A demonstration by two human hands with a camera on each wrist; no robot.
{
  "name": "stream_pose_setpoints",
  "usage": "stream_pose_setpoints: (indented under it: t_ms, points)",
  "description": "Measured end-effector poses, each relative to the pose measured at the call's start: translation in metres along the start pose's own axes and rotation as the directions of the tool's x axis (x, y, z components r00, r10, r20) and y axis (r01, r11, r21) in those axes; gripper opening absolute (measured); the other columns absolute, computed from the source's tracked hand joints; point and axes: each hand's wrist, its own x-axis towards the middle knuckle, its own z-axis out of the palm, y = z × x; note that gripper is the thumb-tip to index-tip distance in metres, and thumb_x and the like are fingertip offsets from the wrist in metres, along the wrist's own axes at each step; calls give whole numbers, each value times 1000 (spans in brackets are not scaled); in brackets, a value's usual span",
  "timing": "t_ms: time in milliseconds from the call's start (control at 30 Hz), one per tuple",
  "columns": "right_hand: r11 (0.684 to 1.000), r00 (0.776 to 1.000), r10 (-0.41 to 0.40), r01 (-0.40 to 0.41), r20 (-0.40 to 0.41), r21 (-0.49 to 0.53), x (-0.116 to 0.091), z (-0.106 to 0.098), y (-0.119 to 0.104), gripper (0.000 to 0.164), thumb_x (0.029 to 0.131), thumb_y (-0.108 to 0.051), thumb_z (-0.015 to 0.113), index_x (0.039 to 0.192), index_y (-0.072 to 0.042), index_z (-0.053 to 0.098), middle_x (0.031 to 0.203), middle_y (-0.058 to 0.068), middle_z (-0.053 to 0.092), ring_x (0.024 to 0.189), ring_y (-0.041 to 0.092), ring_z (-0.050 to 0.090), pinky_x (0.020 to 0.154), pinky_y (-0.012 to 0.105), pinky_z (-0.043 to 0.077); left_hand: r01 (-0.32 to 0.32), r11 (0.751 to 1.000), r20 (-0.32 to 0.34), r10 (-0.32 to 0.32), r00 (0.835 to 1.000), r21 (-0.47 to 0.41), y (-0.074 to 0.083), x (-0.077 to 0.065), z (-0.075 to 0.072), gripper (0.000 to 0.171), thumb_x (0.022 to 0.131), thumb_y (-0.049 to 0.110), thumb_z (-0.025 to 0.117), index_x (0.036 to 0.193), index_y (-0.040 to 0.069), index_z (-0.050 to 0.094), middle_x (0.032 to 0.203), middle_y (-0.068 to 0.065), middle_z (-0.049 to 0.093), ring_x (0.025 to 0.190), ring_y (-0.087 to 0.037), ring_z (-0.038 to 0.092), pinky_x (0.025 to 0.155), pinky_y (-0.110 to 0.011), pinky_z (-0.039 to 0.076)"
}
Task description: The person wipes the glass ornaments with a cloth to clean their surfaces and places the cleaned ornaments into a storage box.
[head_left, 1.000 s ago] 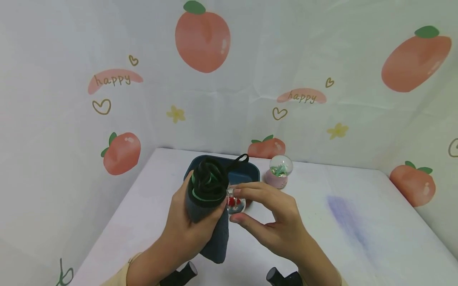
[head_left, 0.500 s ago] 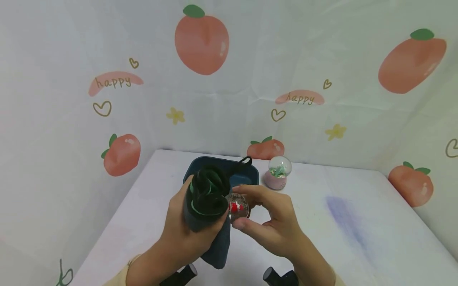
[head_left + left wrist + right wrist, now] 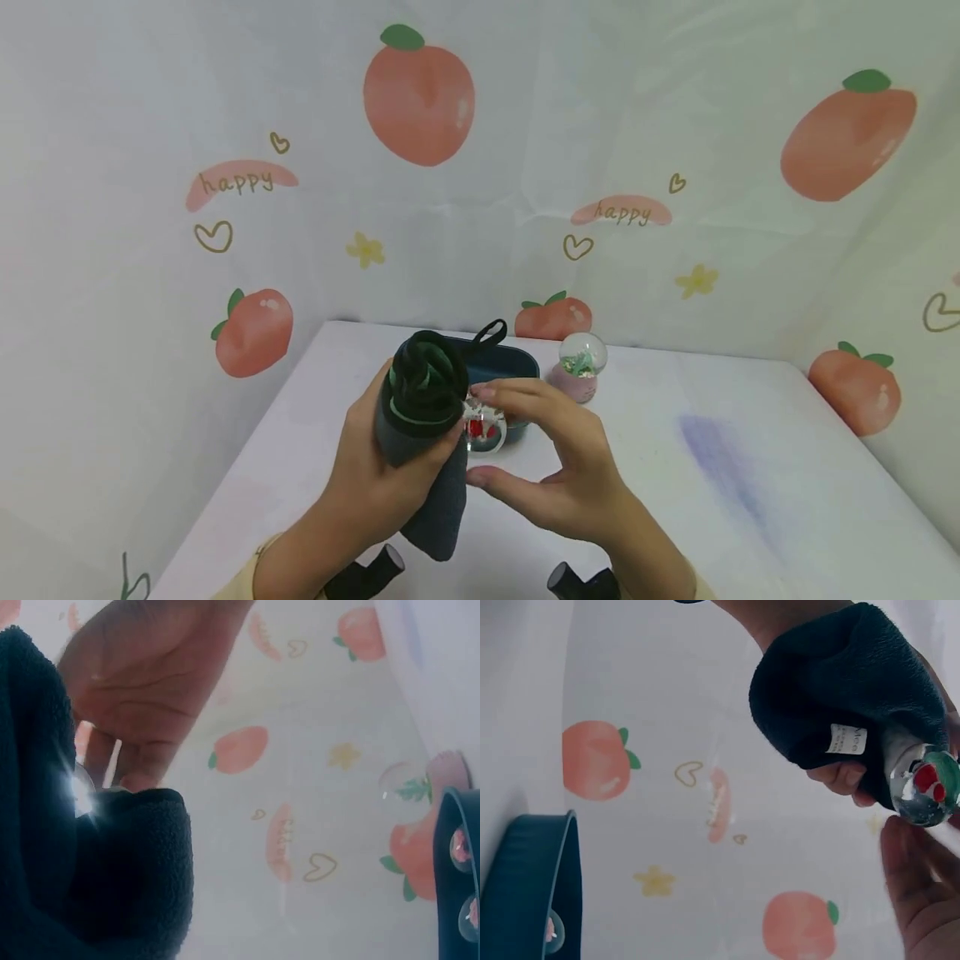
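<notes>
My left hand (image 3: 375,479) grips a dark green hand towel (image 3: 423,392), bunched in folds with a hanging loop sticking up. From its right side pokes a small snow globe (image 3: 486,433) with a clear ball and a red figure inside. The right wrist view shows the glass ball (image 3: 922,799) beside the towel's white label (image 3: 847,739), its lower part hidden in the cloth. My right hand (image 3: 566,462) has its fingertips at the ball's upper side, while the thumb stands apart below. The left wrist view has the right palm (image 3: 154,690) beyond the towel.
Behind the hands stands a dark blue tray (image 3: 517,360); small clear balls with pink inside (image 3: 461,847) lie in it. A snow globe on a pink base (image 3: 577,371) stands right of the tray. A fruit-printed cloth (image 3: 480,183) hangs behind the white table (image 3: 637,500).
The ball turned under the right fingers, its red figure shifting within view. The right thumb, close against the ball half a second ago, is now away from it. The left hand keeps its grip.
</notes>
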Motion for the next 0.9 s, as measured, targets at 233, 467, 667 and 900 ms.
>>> stream_pose_setpoints:
  t_ms: [233, 467, 667, 900]
  points:
    - [955, 959, 269, -278, 90, 107, -7, -3, -5, 33, 102, -14, 71, 131, 2, 67, 99, 13, 76, 81, 14, 71, 61, 24, 60, -2, 999, 19, 2, 1000, -37, -2, -1, 0, 51, 84, -6, 77, 130, 8, 60, 111, -6, 70, 98, -20, 69, 90, -35, 59]
    - [997, 997, 62, -64, 52, 39, -2, -1, -1, 52, 89, -7, 85, 135, 5, 64, 120, 21, 72, 106, 23, 70, 81, 27, 61, 2, 1000, -20, -2, 1000, 8, -2, 0, -1, 50, 83, -5, 78, 128, 5, 60, 109, -5, 69, 99, -19, 67, 91, -33, 57]
    - [960, 962, 259, -266, 90, 89, -7, -5, -3, 37, 96, -6, 75, 131, 2, 67, 101, 13, 77, 85, 14, 73, 67, 25, 62, 1, 999, 18, 0, 1000, -45, -5, -1, 2, 50, 85, -6, 77, 130, 7, 60, 109, -6, 69, 98, -20, 68, 89, -35, 58]
    - [997, 996, 77, -76, 39, -29, -3, -2, 0, 53, 86, -5, 87, 134, 4, 66, 122, 18, 74, 107, 23, 70, 84, 28, 60, -5, 1000, -12, 5, 1000, 9, -5, 2, 2, 51, 83, -2, 79, 130, 6, 60, 110, -4, 70, 99, -19, 69, 90, -33, 59]
